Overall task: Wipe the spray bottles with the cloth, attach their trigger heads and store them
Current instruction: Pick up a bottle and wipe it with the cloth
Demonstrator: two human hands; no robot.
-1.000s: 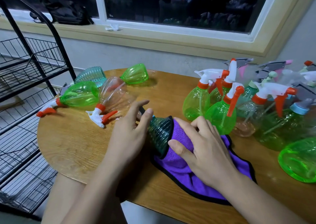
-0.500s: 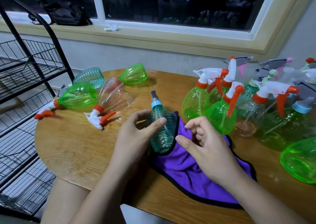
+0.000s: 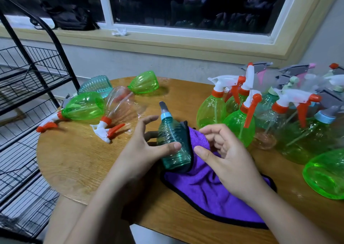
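Left hand (image 3: 147,150) grips the teal ribbed bottle (image 3: 170,133), thumb across its front, holding it near upright with its base on the purple cloth (image 3: 210,186). My right hand (image 3: 230,163) is over the cloth just beside the bottle, fingers curled; I cannot tell whether they pinch the fold. The cloth lies on the tabletop (image 3: 78,161). Assembled green bottles (image 3: 212,111) stand at right.

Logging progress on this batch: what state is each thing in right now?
teal bottle: near upright, trigger head on, gripped by left hand
purple cloth: on table, fold raised against bottle, pinched by right hand
left green bottle: lying down, head on
clear bottle: lying down, head on
headless green bottle: lying down
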